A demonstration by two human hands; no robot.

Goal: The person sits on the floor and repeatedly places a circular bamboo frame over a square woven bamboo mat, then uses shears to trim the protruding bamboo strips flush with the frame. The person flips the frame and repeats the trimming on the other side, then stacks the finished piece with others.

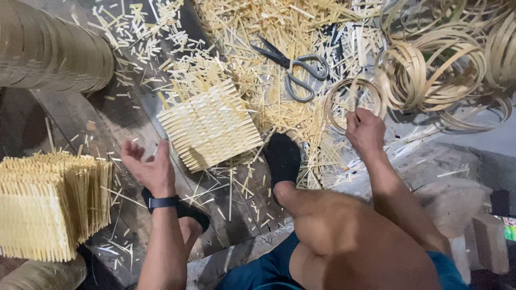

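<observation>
1. Right hand (366, 130): fingers curled shut around 1 thin hoop (355, 102) of split bamboo, held at its near rim over the floor (70, 115).
2. Left hand (148, 167): open, palm up, fingers loosely spread, holds nothing; hovers just beside the mat (209, 124).
3. Mat: small square of woven strips, lies flat on the floor between the 2 hands, loose ends bristling at every edge.
4. Foot (282, 158): in a dark sock, near the mat's right corner.
5. Scissors (293, 67): blades apart, lying in the offcuts (279, 27) beyond the mat.
6. Hoop pile (441, 64), far right; mat stack (51, 207), near left.

Risks, as judged: strip ends may splinter into the bare palm; the thin hoop may kink under a tight grip; the open blades sit in reach, half lost in litter.
</observation>
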